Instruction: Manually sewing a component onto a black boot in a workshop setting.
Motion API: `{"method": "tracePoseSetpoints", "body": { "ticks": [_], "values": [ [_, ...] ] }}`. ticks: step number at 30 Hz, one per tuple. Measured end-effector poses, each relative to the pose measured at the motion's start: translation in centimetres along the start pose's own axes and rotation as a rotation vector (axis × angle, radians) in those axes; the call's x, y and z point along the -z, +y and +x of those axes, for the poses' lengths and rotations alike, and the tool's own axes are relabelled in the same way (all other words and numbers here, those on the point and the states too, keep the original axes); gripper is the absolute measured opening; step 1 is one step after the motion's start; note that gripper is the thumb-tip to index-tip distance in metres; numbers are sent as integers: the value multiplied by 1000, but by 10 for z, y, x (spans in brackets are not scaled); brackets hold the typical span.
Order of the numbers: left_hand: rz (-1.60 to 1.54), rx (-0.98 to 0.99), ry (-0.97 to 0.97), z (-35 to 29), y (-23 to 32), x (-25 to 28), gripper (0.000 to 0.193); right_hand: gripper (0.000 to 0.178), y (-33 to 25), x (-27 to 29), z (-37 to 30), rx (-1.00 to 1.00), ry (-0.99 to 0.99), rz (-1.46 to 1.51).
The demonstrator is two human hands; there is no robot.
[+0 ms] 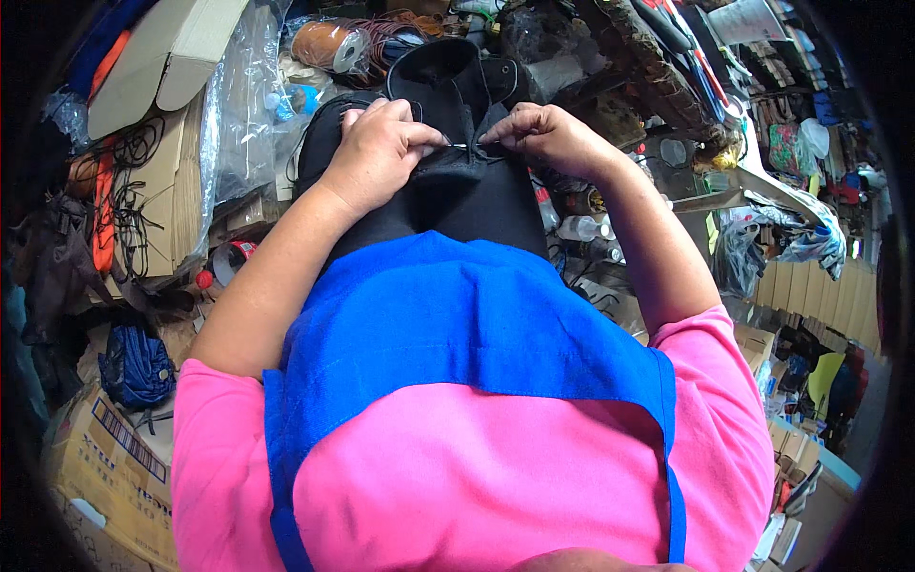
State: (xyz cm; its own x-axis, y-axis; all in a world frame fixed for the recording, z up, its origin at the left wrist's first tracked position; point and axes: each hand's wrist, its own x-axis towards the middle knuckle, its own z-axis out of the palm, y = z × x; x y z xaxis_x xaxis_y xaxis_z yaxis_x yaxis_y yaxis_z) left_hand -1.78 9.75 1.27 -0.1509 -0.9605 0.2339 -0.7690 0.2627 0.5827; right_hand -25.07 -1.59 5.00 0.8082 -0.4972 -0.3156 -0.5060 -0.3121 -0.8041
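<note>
Cardboard (pixel 157 200), clear plastic (pixel 243 114), a spool of orange-brown thread (pixel 329 45) and plastic bottles (pixel 584 229) crowd the workspace I watch from afar. Beyond the blue apron (pixel 457 305), a black leather piece (pixel 448 177) lies over the person's lap, between the two hands; whether it is a boot or a bag, I cannot tell. My view shows the left hand (pixel 376 153) pinching a thin, shiny pin (pixel 457 145) that points toward the leather. Opposite, the right hand (pixel 543 136) has its fingertips drawn together at the leather's raised edge; I cannot tell whether they grip it or only touch it. I judge the step in hand to be fine work on that edge, and the next move calls for a steady edge and a straight pin, kept off the opposite fingertips.
</note>
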Motion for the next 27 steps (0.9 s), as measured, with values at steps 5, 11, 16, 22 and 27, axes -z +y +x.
{"method": "tracePoseSetpoints", "body": {
  "ticks": [5,11,16,22,27],
  "values": [
    [19,-33,-9,4,2,-2,15,24,-2,2,1,-71,-37,58],
    [-32,-99,-51,20,-11,-6,12,27,2,3,8,-78,-70,148],
    [-202,-165,-93,21,-15,-6,15,24,8,-3,2,-87,-26,165],
    [-194,-96,-111,15,-12,-1,13,26,8,-5,-6,-36,7,162],
    [-193,-89,-102,18,-14,-8,13,28,19,-8,-3,36,26,148]
  ]
}}
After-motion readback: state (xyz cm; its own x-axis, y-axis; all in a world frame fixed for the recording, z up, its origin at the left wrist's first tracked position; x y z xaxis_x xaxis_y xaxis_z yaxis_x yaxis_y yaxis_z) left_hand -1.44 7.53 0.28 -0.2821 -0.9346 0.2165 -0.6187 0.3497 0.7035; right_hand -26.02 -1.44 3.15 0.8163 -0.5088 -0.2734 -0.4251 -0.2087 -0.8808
